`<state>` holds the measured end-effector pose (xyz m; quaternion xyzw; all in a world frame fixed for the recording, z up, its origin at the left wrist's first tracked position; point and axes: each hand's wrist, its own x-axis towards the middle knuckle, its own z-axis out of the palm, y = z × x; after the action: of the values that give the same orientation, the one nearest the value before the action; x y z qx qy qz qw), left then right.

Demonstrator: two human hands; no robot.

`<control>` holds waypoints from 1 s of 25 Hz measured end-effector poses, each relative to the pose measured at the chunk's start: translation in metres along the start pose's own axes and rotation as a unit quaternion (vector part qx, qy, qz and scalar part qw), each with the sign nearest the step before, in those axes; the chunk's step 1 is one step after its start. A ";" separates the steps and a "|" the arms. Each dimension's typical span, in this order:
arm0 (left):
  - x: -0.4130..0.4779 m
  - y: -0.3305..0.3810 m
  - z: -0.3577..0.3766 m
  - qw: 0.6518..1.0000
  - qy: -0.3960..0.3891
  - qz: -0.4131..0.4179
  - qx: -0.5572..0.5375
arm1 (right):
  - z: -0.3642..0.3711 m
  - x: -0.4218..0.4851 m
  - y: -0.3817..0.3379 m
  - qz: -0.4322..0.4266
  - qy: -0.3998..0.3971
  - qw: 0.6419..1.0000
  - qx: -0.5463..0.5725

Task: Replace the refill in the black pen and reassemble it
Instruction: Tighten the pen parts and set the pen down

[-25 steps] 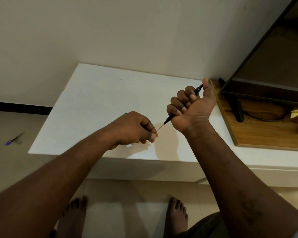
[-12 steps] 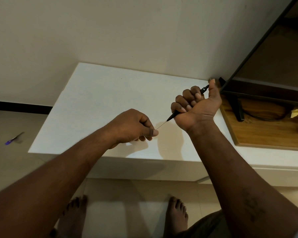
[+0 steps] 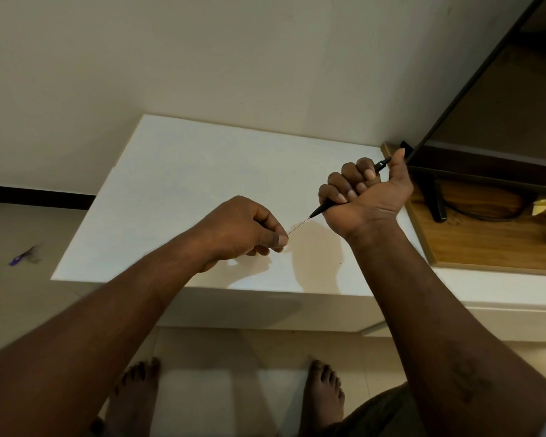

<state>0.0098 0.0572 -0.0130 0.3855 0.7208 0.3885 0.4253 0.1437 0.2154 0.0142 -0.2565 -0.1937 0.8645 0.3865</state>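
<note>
My right hand [image 3: 364, 197] is a fist around the black pen [image 3: 320, 210], held above the white table [image 3: 177, 184]. The pen's tapered tip points down-left and its top end sticks out by my thumb. A thin refill [image 3: 298, 224] runs out of the pen's tip to my left hand [image 3: 249, 228], whose thumb and forefinger pinch its free end. Most of the pen body is hidden inside my right fist.
A wooden board [image 3: 486, 244] lies at the right with a dark screen's stand [image 3: 435, 200] and a black cable on it. A small purple pen-like object [image 3: 21, 257] lies on the floor at the left. My bare feet stand on the tiles below the table's front edge.
My right hand has moved the pen up and to the right, away from my left hand. A longer stretch of refill shows between the two hands.
</note>
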 end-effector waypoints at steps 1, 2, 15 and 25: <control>0.000 0.000 0.000 1.000 0.000 0.001 -0.003 | 0.000 0.000 0.000 0.000 0.000 1.000 0.001; 0.000 0.001 0.000 1.000 0.001 0.002 -0.005 | 0.000 0.000 -0.001 0.001 -0.001 1.000 0.002; -0.001 0.000 0.001 0.998 0.018 0.058 0.005 | 0.001 -0.002 0.000 0.007 0.002 1.000 0.012; -0.001 -0.001 0.002 0.994 0.049 0.091 0.045 | 0.001 -0.002 0.001 0.023 -0.008 0.999 0.020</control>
<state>0.0122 0.0564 -0.0141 0.4484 0.7198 0.4111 0.3343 0.1437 0.2129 0.0147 -0.2461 -0.1735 0.8790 0.3697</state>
